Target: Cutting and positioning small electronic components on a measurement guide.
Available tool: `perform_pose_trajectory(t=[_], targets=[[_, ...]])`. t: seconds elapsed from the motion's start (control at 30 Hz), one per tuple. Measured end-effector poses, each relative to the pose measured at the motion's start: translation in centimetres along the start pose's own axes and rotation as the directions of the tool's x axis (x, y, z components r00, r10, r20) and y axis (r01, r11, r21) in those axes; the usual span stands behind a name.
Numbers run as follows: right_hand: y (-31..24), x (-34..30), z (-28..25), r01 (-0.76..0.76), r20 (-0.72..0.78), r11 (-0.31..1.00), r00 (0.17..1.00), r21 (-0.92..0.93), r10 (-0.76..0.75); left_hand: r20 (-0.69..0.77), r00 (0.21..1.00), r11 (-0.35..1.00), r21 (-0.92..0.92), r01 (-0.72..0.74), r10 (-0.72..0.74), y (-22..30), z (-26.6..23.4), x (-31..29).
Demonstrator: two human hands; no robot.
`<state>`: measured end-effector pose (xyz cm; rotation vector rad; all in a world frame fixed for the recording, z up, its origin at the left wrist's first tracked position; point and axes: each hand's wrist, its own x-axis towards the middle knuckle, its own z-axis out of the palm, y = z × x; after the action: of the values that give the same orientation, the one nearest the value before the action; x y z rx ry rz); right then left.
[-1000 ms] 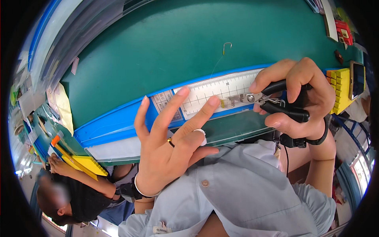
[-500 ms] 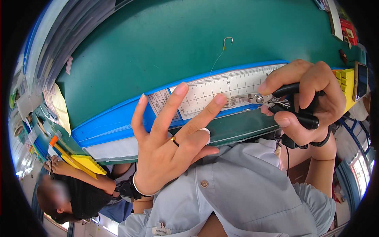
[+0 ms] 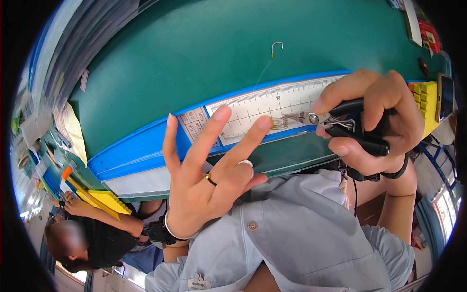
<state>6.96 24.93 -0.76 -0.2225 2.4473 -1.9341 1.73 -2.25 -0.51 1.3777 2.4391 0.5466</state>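
My right hand (image 3: pixel 384 114) grips spring-loaded pliers (image 3: pixel 314 118) with black handles, its fingers wrapped round them. The narrow jaws point left, at a small bunch of thin metal pieces (image 3: pixel 279 123) lying over a white ruler scale (image 3: pixel 253 109). From the left, a fingertip of my left hand (image 3: pixel 206 180) reaches that bunch and seems to touch it. That hand has several fingers spread; its index finger, with a white band, is bent near the thumb. The scale lies in a long blue tray (image 3: pixel 141 155). Beyond it, a fish hook (image 3: pixel 277 48) with fine line rests on the green table.
A phone (image 3: pixel 445 97) and a yellow block-like holder (image 3: pixel 424 107) stand at the right. Clear sheets or bins (image 3: pixel 92 44) curve along the far left. A co-worker (image 3: pixel 107 233) sits at the left by another yellow holder (image 3: pixel 109 202).
My right hand and the pliers have shifted slightly left and away from me. My left fingertips, the scale and the fish hook have moved a little the same way.
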Motion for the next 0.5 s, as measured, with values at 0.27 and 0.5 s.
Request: perform_pose_trajectory(t=[0.27,0.5], targets=[[0.05,0.3,0.09,0.017,-0.008,0.999,1.0,0.035,-0.016,-0.11,0.994,0.999,-0.032,0.007,-0.01,-0.28,0.37,-0.46],[0.27,0.18,0.28,0.0,-0.05,0.997,0.999,0.077,0.004,-0.1,0.995,0.999,-0.047,-0.02,0.016,-0.62,0.2,-0.72]])
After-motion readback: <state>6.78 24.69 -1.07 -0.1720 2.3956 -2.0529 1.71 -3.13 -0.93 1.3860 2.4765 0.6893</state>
